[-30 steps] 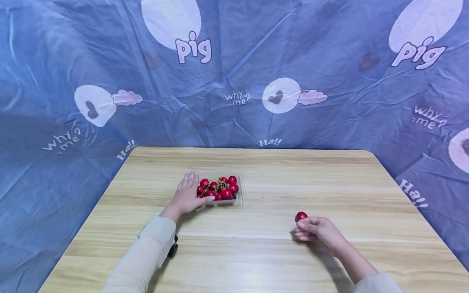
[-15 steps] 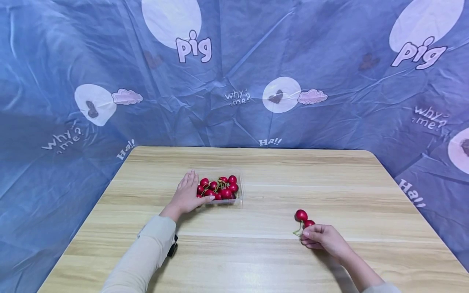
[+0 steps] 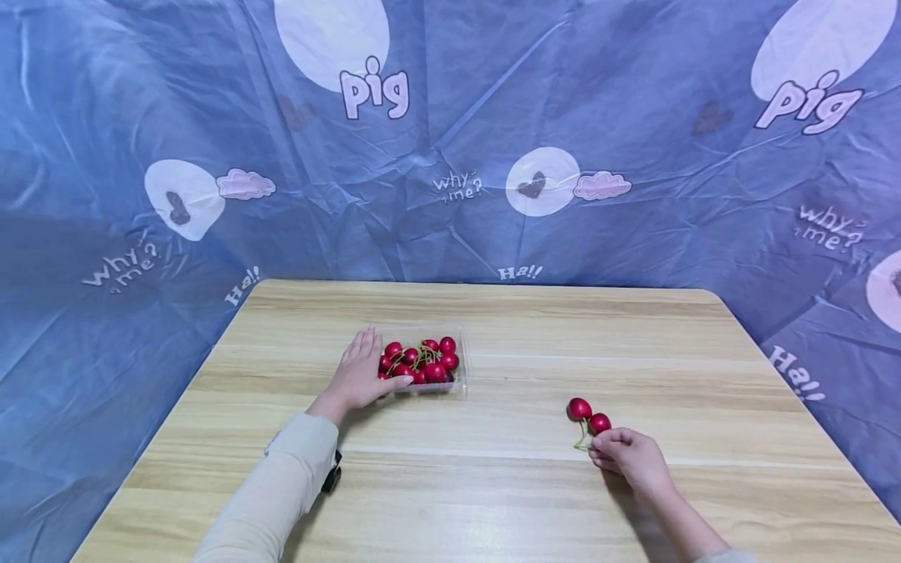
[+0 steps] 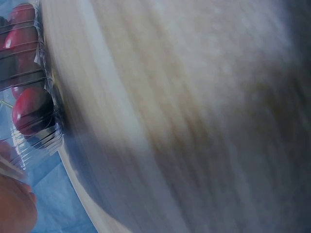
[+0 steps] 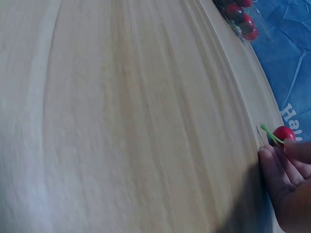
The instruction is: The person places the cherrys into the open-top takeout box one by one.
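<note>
A clear plastic box (image 3: 459,385) of red cherries (image 3: 435,372) stands left of the table's middle. My left hand (image 3: 359,375) rests on its left side, fingers straight and thumb along the near edge. In the left wrist view, cherries (image 4: 32,110) show through the ribbed box wall. Over on the right, my right hand (image 3: 633,461) pinches the nearer cherry (image 3: 600,423) of a pair between thumb and finger. The other cherry (image 3: 579,408) lies just beyond it, and their green stems (image 3: 583,439) meet. In the right wrist view, the fingers partly hide one cherry (image 5: 284,134).
The wooden table (image 3: 486,500) runs back to a blue printed cloth (image 3: 394,234) hanging behind and at both sides. Bare tabletop lies between the box and the pair of cherries. A small black object (image 3: 332,474) sits at the left sleeve.
My right hand has shifted to the right, bringing the second cherry and the joined stems into view. The nearer cherry has moved slightly right and away. The left hand and box have stayed put.
</note>
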Motion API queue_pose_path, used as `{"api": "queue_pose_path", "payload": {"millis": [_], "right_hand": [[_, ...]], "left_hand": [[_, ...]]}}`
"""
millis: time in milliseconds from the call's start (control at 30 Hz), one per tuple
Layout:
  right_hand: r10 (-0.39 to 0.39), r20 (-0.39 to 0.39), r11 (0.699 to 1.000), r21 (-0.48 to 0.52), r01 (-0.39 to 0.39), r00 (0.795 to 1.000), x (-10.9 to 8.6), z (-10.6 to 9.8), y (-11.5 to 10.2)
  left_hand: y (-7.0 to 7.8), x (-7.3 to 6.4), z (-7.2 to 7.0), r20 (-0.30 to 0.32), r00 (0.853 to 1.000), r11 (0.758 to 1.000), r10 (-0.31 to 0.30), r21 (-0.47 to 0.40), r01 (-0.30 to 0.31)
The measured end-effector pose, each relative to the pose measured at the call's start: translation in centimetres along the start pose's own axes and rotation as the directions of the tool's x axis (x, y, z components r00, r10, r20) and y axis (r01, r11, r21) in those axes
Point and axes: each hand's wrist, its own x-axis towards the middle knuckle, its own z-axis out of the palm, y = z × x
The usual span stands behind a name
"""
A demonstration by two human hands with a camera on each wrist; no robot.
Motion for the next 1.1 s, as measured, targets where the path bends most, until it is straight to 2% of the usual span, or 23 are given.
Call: {"api": "queue_pose_path", "payload": {"millis": [167,333,433,667,1000,1100], "right_hand": [[0.039,-0.073,0.992,0.126,-0.03,0.997,0.2,0.1,0.1],[0.069,-0.079,0.951,0.305,-0.042,0.995,0.3,-0.1,0.2],[0.075,-0.057,0.927,0.372,-0.049,0.995,0.3,-0.1,0.1],[0.066,0.009,0.89,0.452,-0.063,0.998,0.4,0.1,-0.7],[0.079,0.081,0.78,0.616,-0.112,0.994,0.7,0.7,-1.4],[0.067,0.107,0.76,0.638,-0.12,0.992,0.7,1.0,-1.4]], "left_hand": [[0.0,0.1,0.0,0.009,1.0,1.0,-0.004,-0.007,0.004],[-0.1,0.3,0.0,0.004,1.0,1.0,0.003,0.009,-0.003],[-0.2,0.3,0.0,0.003,1.0,1.0,0.003,0.011,-0.003],[0.0,0.0,0.0,0.007,1.0,1.0,-0.007,-0.001,0.007],[0.0,0.0,0.1,-0.003,1.0,1.0,-0.009,0.01,0.009],[0.0,0.1,0.1,0.0,1.0,1.0,-0.006,0.017,0.006]]}}
